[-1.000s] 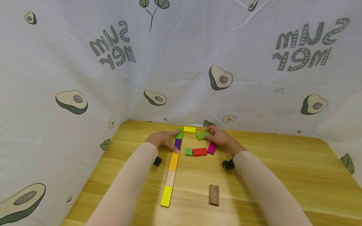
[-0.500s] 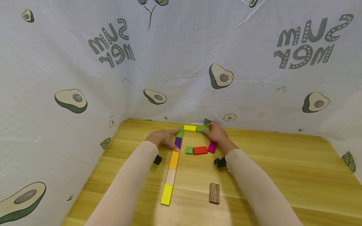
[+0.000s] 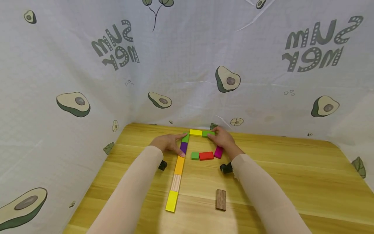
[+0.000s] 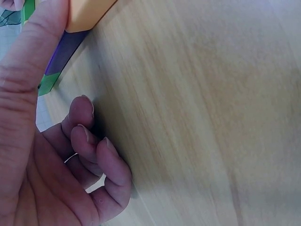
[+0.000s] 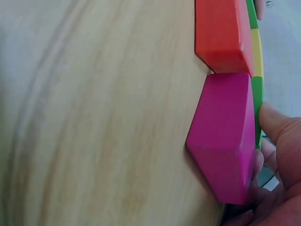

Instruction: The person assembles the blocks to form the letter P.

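My right hand (image 3: 224,139) pinches a green block (image 3: 207,134) at the far edge of the table. That block's left end meets a yellow block (image 3: 195,133). My left hand (image 3: 167,143) rests along a row of blocks, thumb and index finger spread. Its index fingertip is at a green block (image 3: 185,137), its thumb at the near end of a purple block (image 3: 183,147) and on an orange block (image 4: 89,13). Below the right hand lies a magenta block (image 5: 223,117), beside a red block (image 5: 223,42) and a small green block (image 3: 194,156).
The row runs on toward me with a pale striped wooden block (image 3: 176,182) and a yellow block (image 3: 171,201). Apart on the right lies a dark brown block (image 3: 221,200). A printed cloth (image 3: 187,81) hangs behind the wooden table (image 3: 277,162).
The right hand has moved the green block slightly up and left, from tilted and apart to in line with the yellow block. The left hand has stayed in place.
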Motion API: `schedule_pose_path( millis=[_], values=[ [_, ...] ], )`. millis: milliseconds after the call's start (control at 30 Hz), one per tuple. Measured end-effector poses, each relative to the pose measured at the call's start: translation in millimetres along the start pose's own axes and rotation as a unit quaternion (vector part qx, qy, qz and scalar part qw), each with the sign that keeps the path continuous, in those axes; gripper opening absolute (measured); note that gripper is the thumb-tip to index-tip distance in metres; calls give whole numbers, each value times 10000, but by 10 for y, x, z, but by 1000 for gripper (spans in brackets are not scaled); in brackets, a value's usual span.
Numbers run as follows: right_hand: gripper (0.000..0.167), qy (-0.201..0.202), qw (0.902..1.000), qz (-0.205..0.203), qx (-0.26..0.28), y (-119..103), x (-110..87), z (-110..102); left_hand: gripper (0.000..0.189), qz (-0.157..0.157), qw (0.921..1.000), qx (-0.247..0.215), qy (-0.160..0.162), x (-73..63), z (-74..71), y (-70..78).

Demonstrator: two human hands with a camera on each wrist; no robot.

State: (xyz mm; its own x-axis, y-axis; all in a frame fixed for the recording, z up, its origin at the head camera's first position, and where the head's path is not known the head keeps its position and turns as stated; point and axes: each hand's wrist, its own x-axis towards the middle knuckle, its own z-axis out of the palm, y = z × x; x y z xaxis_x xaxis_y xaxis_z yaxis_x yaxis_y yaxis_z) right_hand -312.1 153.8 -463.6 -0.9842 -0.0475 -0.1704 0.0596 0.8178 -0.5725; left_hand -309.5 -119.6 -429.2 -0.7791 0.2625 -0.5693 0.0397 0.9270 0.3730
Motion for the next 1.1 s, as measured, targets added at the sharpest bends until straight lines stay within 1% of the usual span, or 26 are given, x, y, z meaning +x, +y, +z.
schedule_pose_path(
  millis=[233, 300, 400, 467, 533, 633, 733, 867, 967, 1100],
  values=[
    [53, -9, 10000, 6, -26, 15, -13, -11, 116, 36, 10000, -86, 9, -5, 6, 11],
    [55, 2, 10000, -22, 69, 30, -27, -13, 116, 47, 9999, -114, 27, -10, 11, 14],
    [58, -84, 9987, -44, 492, 91, -74, -28, 116, 58, 9999, -129, 41, -24, 20, 15],
    [60, -165, 9956, -64, 924, 149, -132, -51, 115, 64, 9999, -82, 60, -38, 26, 10],
    [59, -175, 9924, -82, 1219, 227, -210, -77, 115, 71, 9999, -52, 82, -56, 27, 2],
    [55, -110, 9897, -197, 1414, 354, -372, -106, 114, 92, 9999, 9, 138, -80, 27, -13],
    [50, -87, 9909, -332, 1300, 482, -561, -109, 114, 105, 9998, 5, 143, -95, 24, -21],
    [49, -136, 9927, -433, 1116, 575, -759, -87, 115, 94, 9999, -31, 95, -84, 20, -23],
    [50, -142, 9944, -395, 972, 558, -816, -75, 115, 60, 10000, -11, 63, -55, 21, -25],
    [50, -206, 9966, -227, 762, 473, -787, -88, 116, 52, 10000, -17, 24, -24, 31, -28]
  ],
)
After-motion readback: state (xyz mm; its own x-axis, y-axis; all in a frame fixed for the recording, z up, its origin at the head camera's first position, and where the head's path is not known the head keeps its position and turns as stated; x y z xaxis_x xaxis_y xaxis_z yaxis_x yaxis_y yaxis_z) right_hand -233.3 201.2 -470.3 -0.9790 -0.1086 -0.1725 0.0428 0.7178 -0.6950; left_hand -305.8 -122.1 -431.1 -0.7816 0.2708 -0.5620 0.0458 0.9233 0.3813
